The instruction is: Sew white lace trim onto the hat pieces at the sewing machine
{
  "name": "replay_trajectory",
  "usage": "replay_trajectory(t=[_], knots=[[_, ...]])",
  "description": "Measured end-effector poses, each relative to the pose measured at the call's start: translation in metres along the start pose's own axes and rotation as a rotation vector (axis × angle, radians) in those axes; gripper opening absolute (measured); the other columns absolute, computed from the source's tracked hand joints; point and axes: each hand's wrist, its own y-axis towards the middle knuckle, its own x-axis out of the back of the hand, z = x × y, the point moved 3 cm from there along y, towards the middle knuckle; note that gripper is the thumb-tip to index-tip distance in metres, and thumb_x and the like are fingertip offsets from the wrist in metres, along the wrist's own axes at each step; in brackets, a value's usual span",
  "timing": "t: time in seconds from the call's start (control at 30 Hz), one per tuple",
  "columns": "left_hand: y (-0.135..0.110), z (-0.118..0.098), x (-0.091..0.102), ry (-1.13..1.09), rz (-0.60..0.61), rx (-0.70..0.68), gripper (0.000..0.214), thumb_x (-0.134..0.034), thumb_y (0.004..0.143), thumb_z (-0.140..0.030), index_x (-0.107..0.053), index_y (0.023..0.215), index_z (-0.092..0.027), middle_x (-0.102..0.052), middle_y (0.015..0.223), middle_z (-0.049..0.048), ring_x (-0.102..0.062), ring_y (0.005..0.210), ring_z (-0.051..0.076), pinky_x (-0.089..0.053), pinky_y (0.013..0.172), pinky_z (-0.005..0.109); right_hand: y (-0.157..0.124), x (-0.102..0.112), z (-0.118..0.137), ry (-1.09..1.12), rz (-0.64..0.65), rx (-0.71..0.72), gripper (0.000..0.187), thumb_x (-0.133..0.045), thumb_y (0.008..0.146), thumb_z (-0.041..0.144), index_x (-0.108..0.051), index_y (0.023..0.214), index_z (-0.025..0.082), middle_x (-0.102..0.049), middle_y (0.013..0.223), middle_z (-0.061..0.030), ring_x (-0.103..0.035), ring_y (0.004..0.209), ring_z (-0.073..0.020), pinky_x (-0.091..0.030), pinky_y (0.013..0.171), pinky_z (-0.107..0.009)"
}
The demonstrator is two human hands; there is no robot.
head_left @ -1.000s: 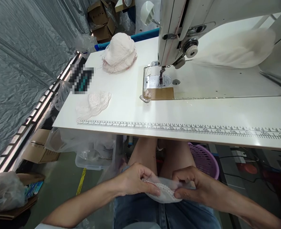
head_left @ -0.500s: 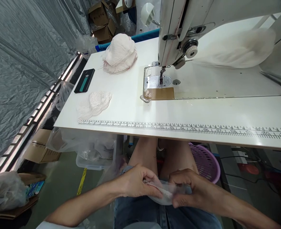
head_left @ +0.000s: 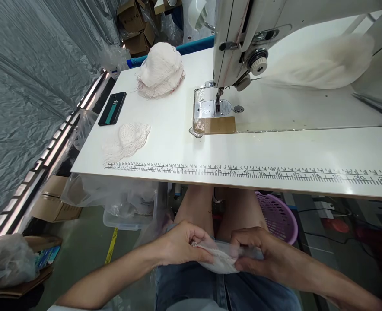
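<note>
Over my lap, below the table edge, both hands hold a sheer white lace-edged fabric piece (head_left: pixel 222 258). My left hand (head_left: pixel 191 246) pinches its left end between thumb and fingers, where a beaded-looking edge shows. My right hand (head_left: pixel 254 250) is closed on the right end, with thumb and index finger pressed on the cloth. Part of the fabric is hidden behind my fingers. Up on the table, a white lace piece (head_left: pixel 129 140) lies flat at the left, and a stack of cream fabric with frayed edges (head_left: pixel 161 71) sits behind it.
A sewing machine (head_left: pixel 234 52) stands on the white table (head_left: pixel 171 147), which has a printed ruler (head_left: pixel 230 170) along its front. A black phone (head_left: pixel 112 109) lies at the left. Under the table are a purple basket (head_left: pixel 283 216) and a clear plastic bin (head_left: pixel 128 222).
My left hand has shifted slightly left along the fabric, and more of its white lacy part shows between my hands. My right hand stays closed on it. The view has moved a little.
</note>
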Motion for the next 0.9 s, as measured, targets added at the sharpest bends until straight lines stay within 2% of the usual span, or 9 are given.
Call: replay_trajectory(t=[0.23, 0.43, 0.63, 0.73, 0.9], knots=[[0.001, -0.006, -0.003, 0.074, -0.002, -0.007, 0.034, -0.078, 0.059, -0.032, -0.072, 0.087, -0.013, -0.062, 0.069, -0.0004, -0.05, 0.062, 0.009, -0.036, 0.059, 0.018, 0.002, 0.001, 0.007, 0.029, 0.024, 0.006, 0.011, -0.058, 0.08, 0.031, -0.062, 0.081, 0.02, -0.055, 0.074, 0.0024, -0.051, 0.07, -0.0133, -0.036, 0.06, -0.019], [0.006, -0.007, -0.003, 0.108, -0.036, 0.02, 0.034, -0.077, 0.061, -0.04, -0.074, 0.078, -0.011, -0.064, 0.065, 0.0016, -0.052, 0.059, 0.01, -0.039, 0.059, 0.02, 0.002, 0.004, 0.006, 0.036, 0.062, -0.001, 0.011, -0.059, 0.08, 0.029, -0.064, 0.08, 0.019, -0.057, 0.071, 0.0023, -0.052, 0.069, -0.0129, -0.036, 0.06, -0.02], [0.002, -0.006, 0.003, -0.004, -0.001, 0.033, 0.037, -0.079, 0.06, -0.04, -0.074, 0.084, -0.011, -0.068, 0.073, 0.0053, -0.058, 0.066, 0.013, -0.045, 0.066, 0.024, -0.001, 0.009, 0.0, 0.137, 0.127, 0.055, 0.023, -0.063, 0.082, 0.039, -0.067, 0.083, 0.017, -0.065, 0.079, -0.0008, -0.058, 0.075, -0.0146, -0.042, 0.066, -0.021], [0.001, -0.003, 0.004, -0.053, -0.017, 0.07, 0.038, -0.081, 0.058, -0.04, -0.074, 0.081, -0.01, -0.068, 0.071, 0.0056, -0.057, 0.065, 0.012, -0.045, 0.065, 0.023, -0.001, 0.009, 0.0, 0.185, 0.154, 0.078, 0.022, -0.064, 0.08, 0.036, -0.068, 0.084, 0.015, -0.067, 0.084, -0.0033, -0.062, 0.078, -0.0161, -0.045, 0.068, -0.022], [0.002, -0.001, 0.004, -0.027, -0.065, 0.129, 0.045, -0.082, 0.054, -0.045, -0.073, 0.079, -0.01, -0.067, 0.07, 0.0057, -0.057, 0.064, 0.013, -0.044, 0.064, 0.023, 0.0, 0.01, -0.002, 0.193, 0.121, 0.1, 0.019, -0.067, 0.077, 0.031, -0.069, 0.084, 0.014, -0.067, 0.085, -0.0038, -0.063, 0.077, -0.0168, -0.046, 0.066, -0.023]])
